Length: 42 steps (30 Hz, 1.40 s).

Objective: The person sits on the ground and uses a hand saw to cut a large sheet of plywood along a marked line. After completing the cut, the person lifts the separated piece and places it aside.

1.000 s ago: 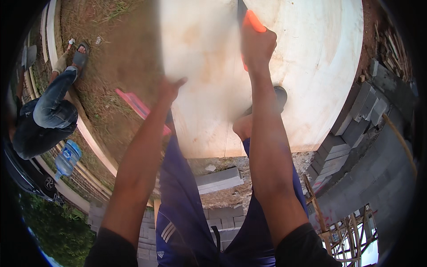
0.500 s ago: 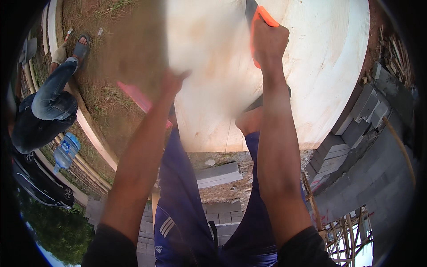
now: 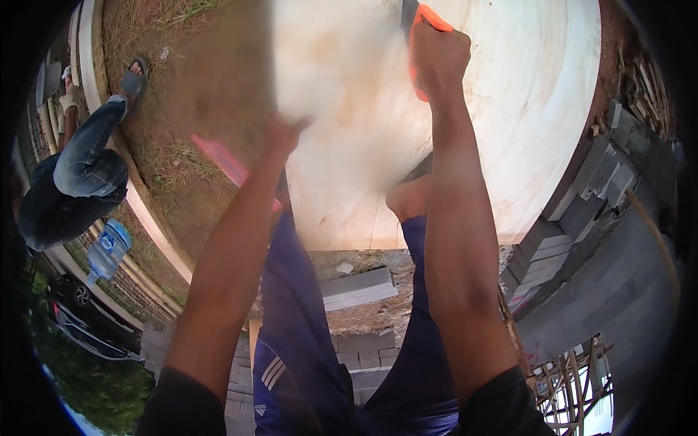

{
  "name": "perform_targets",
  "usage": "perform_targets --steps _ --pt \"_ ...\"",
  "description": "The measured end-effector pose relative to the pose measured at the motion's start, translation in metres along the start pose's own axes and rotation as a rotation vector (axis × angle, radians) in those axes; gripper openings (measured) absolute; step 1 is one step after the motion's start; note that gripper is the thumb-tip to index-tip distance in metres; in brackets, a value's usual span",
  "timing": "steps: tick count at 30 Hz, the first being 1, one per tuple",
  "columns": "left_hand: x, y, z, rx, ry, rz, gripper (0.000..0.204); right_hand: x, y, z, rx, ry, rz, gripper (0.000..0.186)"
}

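Note:
My right hand (image 3: 443,54) is closed on the orange handle (image 3: 435,16) of a saw, whose dark blade extends toward the top edge over a large pale board (image 3: 523,87). My left hand (image 3: 285,132) lies at the board's left edge, its thumb over the surface; its fingers are blurred by haze on the view. Beside my left forearm is a long pink object (image 3: 222,156), too blurred to name. My bare foot (image 3: 411,196), in a dark sandal, is on the board between my forearms.
Another person (image 3: 80,182) crouches at left by timber (image 3: 145,211), a blue water jug (image 3: 109,247) and grass. A dark car (image 3: 94,327) stands or passes beyond. Grey blocks (image 3: 552,240) are stacked right, below a woodpile (image 3: 647,87). Scaffolding (image 3: 574,378) shows lower right.
My right hand and saw shift rightward, then a little toward the top edge. My left hand stays at the board's edge. The car's position changes; the co-worker's hand shifts.

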<state>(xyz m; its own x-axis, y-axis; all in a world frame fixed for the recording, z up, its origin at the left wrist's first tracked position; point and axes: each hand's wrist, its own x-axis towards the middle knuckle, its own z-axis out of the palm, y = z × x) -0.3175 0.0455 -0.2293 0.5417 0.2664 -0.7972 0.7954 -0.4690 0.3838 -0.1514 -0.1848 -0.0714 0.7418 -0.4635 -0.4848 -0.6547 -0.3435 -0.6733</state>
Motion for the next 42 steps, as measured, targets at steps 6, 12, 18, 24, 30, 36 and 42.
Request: perform_targets --steps 6,12,18,24,30,36,42 --pt "-0.007 -0.018 -0.004 -0.065 0.047 0.046 0.075 -0.181 0.052 -0.053 0.089 0.152 -0.194 0.011" --pt "0.012 -0.024 0.012 0.028 0.094 0.059 0.077 -0.03 0.013 -0.015 -0.026 0.001 0.066 0.026" --pt "0.016 -0.025 -0.005 -0.015 0.017 0.046 0.079 -0.144 0.035 -0.042 0.119 0.073 0.02 0.014" --pt "0.005 -0.023 0.0 0.067 0.077 0.073 0.078 -0.108 0.017 -0.043 -0.132 0.05 0.028 0.022" --pt "0.004 -0.035 0.009 0.058 0.05 0.093 0.08 -0.062 0.034 -0.019 0.026 0.009 0.088 0.027" --pt "0.013 -0.034 0.002 0.064 0.145 0.093 0.078 -0.158 0.065 -0.041 0.184 0.053 0.034 0.012" --pt "0.008 -0.001 0.002 0.045 0.006 0.133 0.073 -0.002 0.031 0.003 0.07 0.063 -0.13 0.028"
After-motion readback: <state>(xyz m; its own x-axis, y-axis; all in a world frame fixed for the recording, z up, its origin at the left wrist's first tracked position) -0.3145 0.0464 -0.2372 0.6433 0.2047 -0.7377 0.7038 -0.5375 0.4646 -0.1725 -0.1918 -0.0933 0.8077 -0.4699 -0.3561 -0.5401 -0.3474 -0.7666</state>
